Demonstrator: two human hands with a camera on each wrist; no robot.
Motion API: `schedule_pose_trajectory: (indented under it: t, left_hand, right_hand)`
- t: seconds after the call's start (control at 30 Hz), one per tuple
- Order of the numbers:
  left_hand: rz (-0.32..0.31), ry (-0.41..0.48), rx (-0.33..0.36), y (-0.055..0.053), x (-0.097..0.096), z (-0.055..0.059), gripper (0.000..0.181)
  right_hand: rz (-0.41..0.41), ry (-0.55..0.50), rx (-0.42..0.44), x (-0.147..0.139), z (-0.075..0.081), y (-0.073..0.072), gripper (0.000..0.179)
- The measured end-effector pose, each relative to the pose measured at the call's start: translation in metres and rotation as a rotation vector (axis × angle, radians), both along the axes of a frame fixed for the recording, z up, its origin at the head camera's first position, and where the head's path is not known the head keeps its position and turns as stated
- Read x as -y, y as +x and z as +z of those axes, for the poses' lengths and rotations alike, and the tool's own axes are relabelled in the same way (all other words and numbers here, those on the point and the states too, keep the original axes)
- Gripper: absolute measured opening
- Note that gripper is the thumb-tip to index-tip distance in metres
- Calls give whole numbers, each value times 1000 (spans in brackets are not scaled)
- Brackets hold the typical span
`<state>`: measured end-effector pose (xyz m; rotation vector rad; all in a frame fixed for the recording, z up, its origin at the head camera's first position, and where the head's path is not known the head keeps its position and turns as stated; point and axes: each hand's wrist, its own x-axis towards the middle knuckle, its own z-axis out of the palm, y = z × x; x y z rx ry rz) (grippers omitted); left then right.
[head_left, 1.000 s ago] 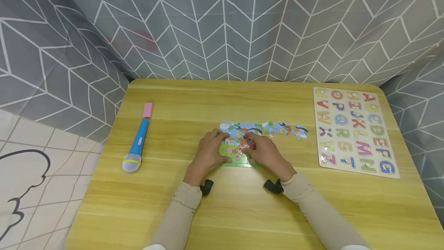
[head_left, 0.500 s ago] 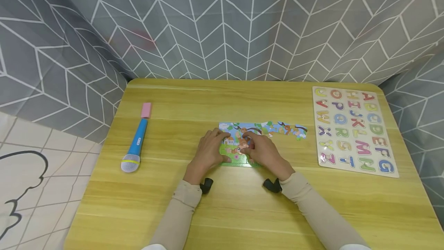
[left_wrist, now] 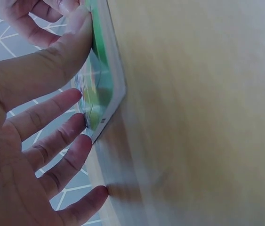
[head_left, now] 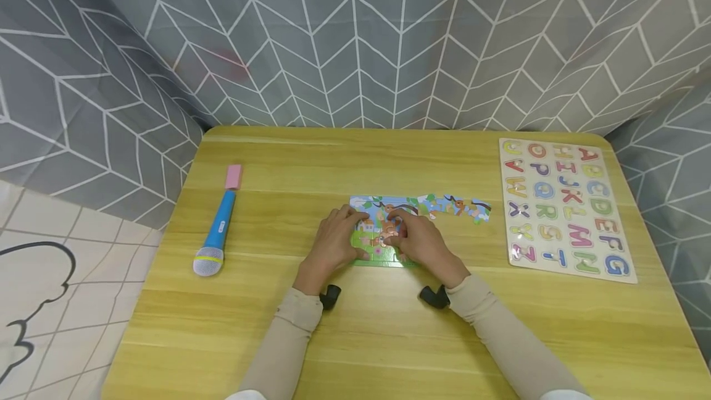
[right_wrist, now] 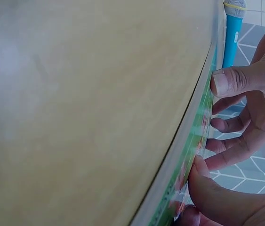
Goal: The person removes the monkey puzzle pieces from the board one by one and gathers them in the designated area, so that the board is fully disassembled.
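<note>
A jigsaw puzzle board (head_left: 383,265) with a green lower rim lies mid-table, its picture showing a house, grass and squirrels. My left hand (head_left: 331,236) spans its left edge, thumb pressing the green rim and the other fingers spread, as the left wrist view shows. Over the right half, my right hand (head_left: 424,241) curls its thumb (right_wrist: 207,188) and index finger at a puzzle piece (head_left: 387,227) and covers part of the picture. Several puzzle pieces (head_left: 458,206) with branches and a squirrel lie in a row off the board's upper right corner.
An alphabet peg puzzle (head_left: 571,212) lies at the table's right side. Toward the left are a blue toy microphone (head_left: 216,230) and a pink block (head_left: 234,176) touching or close to its handle end. Grey patterned curtains (head_left: 378,42) hang behind the wooden table (head_left: 289,153).
</note>
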<state>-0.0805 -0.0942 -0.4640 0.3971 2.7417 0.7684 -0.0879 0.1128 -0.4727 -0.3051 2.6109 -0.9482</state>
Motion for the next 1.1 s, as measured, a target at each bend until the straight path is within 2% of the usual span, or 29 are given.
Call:
schedule_pose_trajectory:
  t: [0.43, 1.1]
  left_hand:
    - [15, 21, 6, -1, 0, -2, 82]
    - [19, 38, 8, 3, 0, -2, 78]
  right_hand:
    - [26, 56, 65, 1, 6, -7, 50]
    - [40, 50, 87, 0, 4, -8, 49]
